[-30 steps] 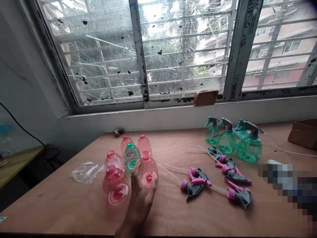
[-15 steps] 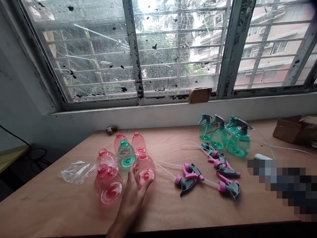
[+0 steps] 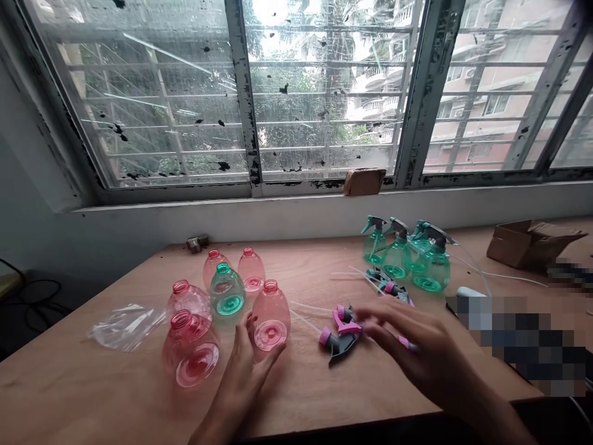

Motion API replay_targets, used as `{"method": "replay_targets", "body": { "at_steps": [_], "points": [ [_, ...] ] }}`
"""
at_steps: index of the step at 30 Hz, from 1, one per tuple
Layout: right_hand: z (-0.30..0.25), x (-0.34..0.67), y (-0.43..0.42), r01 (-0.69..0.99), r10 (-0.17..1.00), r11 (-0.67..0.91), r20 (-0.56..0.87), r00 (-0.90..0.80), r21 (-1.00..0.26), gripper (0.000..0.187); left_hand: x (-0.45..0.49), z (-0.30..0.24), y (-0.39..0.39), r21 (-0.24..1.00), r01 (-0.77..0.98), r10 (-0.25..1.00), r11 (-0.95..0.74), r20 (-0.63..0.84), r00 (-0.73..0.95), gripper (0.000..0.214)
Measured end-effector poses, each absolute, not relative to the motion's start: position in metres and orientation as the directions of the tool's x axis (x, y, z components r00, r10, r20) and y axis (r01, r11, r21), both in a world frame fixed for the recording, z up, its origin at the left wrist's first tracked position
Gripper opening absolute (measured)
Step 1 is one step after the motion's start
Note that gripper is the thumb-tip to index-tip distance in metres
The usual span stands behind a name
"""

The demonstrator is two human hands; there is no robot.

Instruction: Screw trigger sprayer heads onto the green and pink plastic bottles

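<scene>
At lower centre, 1 translucent red, round-bodied plastic bottle sits in the left hand, fingers and thumb curled round it. Left of it stand 4 more red bottles and 1 translucent green, open-necked plastic bottle. At lower right, the right hand, fingers extended and slightly parted, is by pink-and-grey plastic trigger sprayers, 2 clearly visible; contact is unclear.

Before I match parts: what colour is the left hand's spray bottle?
Spray bottle: translucent pinkish red; best seen in the head view.
</scene>
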State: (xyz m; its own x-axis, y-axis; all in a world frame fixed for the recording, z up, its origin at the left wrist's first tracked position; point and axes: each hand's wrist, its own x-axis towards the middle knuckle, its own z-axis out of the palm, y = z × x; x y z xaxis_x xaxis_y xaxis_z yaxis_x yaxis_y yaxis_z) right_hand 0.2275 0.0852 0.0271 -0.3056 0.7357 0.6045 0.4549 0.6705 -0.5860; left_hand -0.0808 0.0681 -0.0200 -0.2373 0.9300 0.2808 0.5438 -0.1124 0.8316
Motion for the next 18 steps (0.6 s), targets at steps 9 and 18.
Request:
{"method": "replay_targets", "body": {
  "at_steps": [9, 18],
  "points": [
    [-0.012, 0.228, 0.146, 0.675, 0.791, 0.595, 0.167, -0.589, -0.437, 0.067, -0.068, -0.015, 0.059, 0.800, 0.526, 0.893, -0.288, 0.423, -0.155, 0.072],
    [0.007, 0.224, 0.155, 0.538, 0.796, 0.598, 0.357, -0.490, -0.594, 0.035, -0.056, -0.020, 0.052, 0.982, 0.090, 0.970, -0.165, 0.178, -0.164, 0.066]
  ]
}}
